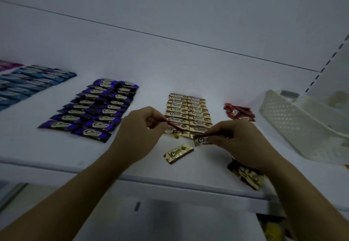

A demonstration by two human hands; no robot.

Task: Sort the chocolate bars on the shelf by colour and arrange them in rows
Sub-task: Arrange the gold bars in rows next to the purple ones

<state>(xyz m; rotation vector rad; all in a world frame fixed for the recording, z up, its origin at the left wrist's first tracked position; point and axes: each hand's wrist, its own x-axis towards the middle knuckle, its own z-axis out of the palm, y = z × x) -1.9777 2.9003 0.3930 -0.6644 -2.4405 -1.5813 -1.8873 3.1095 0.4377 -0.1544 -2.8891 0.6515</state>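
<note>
A gold bar (175, 127) was pinched by the left hand (139, 129) and a second bar (202, 140) by the right hand (238, 142), both held at the near end of the gold rows (188, 111) on the shelf (132, 55).

The head-worn camera is looking forward and down, sitting close above the white shelf (188, 66), which is filling the frame's middle band. The shelf's front edge is crossing the lower third, dipping toward the right. Both forearms (75, 193) are extending in from the bottom corners. The left hand (139, 133), pinching a cream bar (175, 127), and the right hand (239, 142), pinching another cream bar (203, 140), are meeting just below centre. The back seam (170, 38) is slanting from upper left down to the right.
</note>
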